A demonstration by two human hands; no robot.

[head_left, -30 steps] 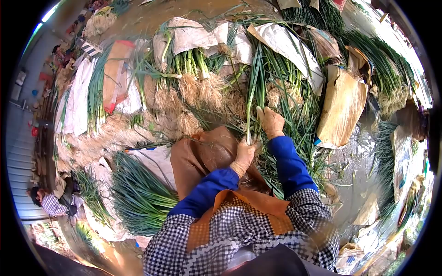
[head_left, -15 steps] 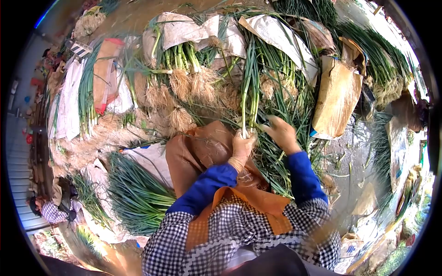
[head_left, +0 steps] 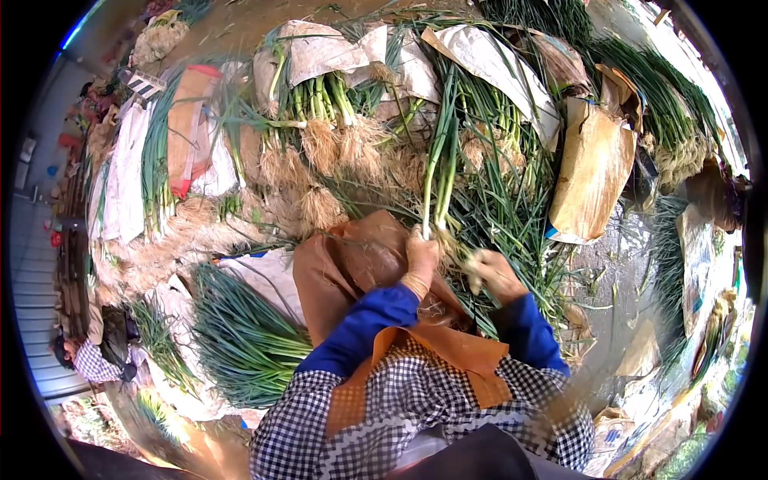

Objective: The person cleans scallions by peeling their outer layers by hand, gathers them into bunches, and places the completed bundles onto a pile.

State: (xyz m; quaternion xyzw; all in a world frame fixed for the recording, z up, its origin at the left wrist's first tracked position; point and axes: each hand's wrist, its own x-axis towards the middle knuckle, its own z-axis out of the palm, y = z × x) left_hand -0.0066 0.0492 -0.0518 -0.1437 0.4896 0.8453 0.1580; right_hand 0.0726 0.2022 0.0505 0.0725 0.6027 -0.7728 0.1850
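My left hand (head_left: 423, 258) is closed around the lower ends of a few green onions (head_left: 432, 192). Their white stalks rise from my fist and their long green leaves stretch away from me. Beside the fist, pale stringy roots (head_left: 454, 246) hang toward my right hand (head_left: 494, 276). That hand is bent with its fingers drawn together, slightly blurred; what it grips is hidden. Loose green leaves (head_left: 512, 212) lie under and beyond it. My lap, under a brown apron (head_left: 344, 256), is just left of my left hand.
Rooted green onion bunches (head_left: 320, 140) lie ahead, partly under white sacking (head_left: 320, 52). A trimmed green pile (head_left: 248, 336) is at my left. Brown cardboard (head_left: 592, 176) lies to the right by wet ground (head_left: 616, 272). Another person (head_left: 100, 360) is at the far left.
My right hand has moved down toward me, from beside the stalks to below the roots, its fingers curling in. The left hand keeps its hold on the green onions, which have shifted slightly.
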